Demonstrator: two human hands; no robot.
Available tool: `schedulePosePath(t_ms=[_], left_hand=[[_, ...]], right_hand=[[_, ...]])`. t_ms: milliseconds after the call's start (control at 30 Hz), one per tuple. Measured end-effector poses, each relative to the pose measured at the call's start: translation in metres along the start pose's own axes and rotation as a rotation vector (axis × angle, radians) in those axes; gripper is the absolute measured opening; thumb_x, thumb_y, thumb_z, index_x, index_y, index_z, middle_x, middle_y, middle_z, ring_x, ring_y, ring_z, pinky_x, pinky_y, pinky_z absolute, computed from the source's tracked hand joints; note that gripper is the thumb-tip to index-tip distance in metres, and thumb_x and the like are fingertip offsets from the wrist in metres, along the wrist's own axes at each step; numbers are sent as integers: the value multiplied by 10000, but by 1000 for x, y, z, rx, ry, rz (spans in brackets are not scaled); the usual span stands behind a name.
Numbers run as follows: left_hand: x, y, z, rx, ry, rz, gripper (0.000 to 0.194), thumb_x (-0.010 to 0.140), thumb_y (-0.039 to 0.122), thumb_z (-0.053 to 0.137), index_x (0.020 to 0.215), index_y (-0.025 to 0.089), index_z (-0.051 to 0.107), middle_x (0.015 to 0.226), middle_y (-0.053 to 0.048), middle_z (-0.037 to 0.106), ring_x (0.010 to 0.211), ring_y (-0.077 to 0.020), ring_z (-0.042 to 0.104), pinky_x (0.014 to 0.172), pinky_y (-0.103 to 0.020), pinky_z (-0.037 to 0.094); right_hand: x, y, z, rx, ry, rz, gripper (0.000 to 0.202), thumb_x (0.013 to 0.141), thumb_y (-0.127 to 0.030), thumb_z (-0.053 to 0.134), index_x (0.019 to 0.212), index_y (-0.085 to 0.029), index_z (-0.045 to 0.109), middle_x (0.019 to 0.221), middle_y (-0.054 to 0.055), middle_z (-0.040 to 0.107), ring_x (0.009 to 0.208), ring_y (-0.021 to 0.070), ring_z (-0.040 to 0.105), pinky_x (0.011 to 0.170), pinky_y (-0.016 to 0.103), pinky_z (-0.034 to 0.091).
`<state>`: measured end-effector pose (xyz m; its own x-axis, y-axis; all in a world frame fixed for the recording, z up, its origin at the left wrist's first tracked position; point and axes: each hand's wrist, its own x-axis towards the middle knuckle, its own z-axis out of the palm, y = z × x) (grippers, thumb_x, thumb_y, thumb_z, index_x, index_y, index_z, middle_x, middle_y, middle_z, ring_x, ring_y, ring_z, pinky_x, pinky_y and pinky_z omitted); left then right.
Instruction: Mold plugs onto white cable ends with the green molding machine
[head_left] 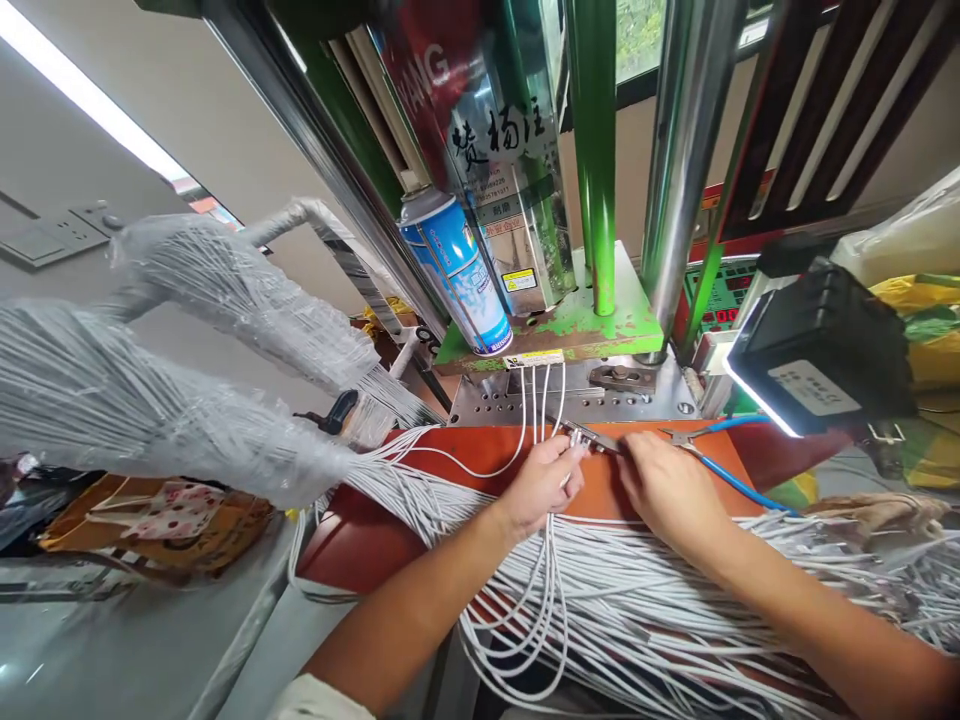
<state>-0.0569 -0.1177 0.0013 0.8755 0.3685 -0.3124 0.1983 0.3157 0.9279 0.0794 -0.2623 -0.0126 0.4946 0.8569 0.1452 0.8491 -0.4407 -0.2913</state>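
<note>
Near the middle of the view, my left hand (541, 482) is closed on several white cables, whose small clear ends stick up beside its fingertips. Loops of these cables hang below the hand, and strands rise behind it toward the machine. To its right, my right hand (660, 480) is bent over the end of a dark metal tool (598, 437) that reaches left to the cable ends. Its fingertips are mostly hidden under the hand. A large bundle of white cables (600, 580) lies beneath both forearms, across the red-orange surface (480, 450).
A green press (551, 345) with steel columns stands ahead, a blue spray can (457, 275) on it. Blue-handled pliers (731, 475) lie at right, below a black lamp (821, 350). Plastic-wrapped cable bundles (165, 400) fill the left.
</note>
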Motion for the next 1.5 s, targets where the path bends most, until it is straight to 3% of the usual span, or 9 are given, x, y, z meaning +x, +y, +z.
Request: schedulePosePath(t_ms=[133, 300, 667, 767, 900, 1000, 1067, 1233, 1500], left_hand=[[3, -6, 6, 165, 0, 38, 472, 833, 599, 721, 896, 176, 523, 547, 81, 494, 405, -33, 376, 400, -144, 239], [0, -6, 12, 343, -24, -81, 383, 893, 546, 628, 828, 181, 532, 587, 28, 587, 372, -72, 478, 342, -163, 300], [-2, -8, 26, 250, 52, -85, 260, 859, 402, 644, 792, 157, 589, 509, 59, 511, 354, -36, 349, 352, -154, 237], [-2, -9, 25, 252, 53, -81, 329, 845, 467, 673, 794, 153, 592, 507, 49, 523, 350, -38, 355, 363, -160, 238], [4, -4, 12, 304, -9, -75, 491, 858, 624, 644, 911, 136, 628, 703, -51, 668, 490, -110, 573, 439, -203, 393], [8, -2, 0, 393, 184, 93, 490, 902, 613, 606, 990, 133, 647, 616, 19, 567, 496, -83, 483, 488, -196, 355], [9, -3, -3, 398, 236, 140, 452, 906, 595, 611, 963, 147, 633, 549, 70, 459, 477, -68, 391, 497, -193, 302], [10, -1, 3, 371, 134, 51, 388, 862, 525, 668, 780, 155, 585, 527, 63, 465, 479, -62, 382, 515, -202, 283], [13, 1, 9, 308, 76, -22, 278, 876, 390, 616, 765, 135, 625, 459, 40, 504, 410, -55, 362, 486, -189, 275]], right_hand=[[-21, 15, -4, 209, -52, 54, 217, 1051, -344, 413, 1025, -224, 592, 894, 36, 691, 783, 234, 644, 680, 345, 368], [-23, 14, -1, 207, -53, 42, 264, 1045, -354, 399, 867, -235, 554, 816, 29, 663, 754, 235, 630, 662, 345, 330], [-21, 10, 1, 109, -132, -47, 237, 1062, -337, 366, 894, -228, 492, 864, 39, 690, 754, 245, 663, 632, 348, 263], [-21, 12, 1, 122, -135, -60, 247, 1059, -344, 360, 884, -231, 493, 843, 43, 682, 756, 253, 657, 647, 352, 282], [-20, 15, -1, 239, -78, -12, 271, 1054, -369, 349, 892, -236, 521, 833, 42, 676, 783, 250, 644, 684, 348, 330], [-20, 16, -3, 306, -24, 14, 301, 1052, -393, 340, 873, -238, 526, 829, 49, 677, 806, 251, 639, 705, 347, 355], [-20, 17, -4, 316, -11, 15, 308, 1046, -397, 349, 840, -238, 516, 798, 48, 671, 781, 243, 630, 696, 345, 360], [-18, 17, -1, 277, -21, -16, 294, 1043, -385, 367, 880, -232, 557, 830, 59, 696, 789, 245, 636, 684, 348, 360], [-18, 20, 5, 254, -27, -127, 274, 1052, -383, 386, 874, -232, 529, 812, 48, 671, 737, 233, 616, 682, 353, 355]])
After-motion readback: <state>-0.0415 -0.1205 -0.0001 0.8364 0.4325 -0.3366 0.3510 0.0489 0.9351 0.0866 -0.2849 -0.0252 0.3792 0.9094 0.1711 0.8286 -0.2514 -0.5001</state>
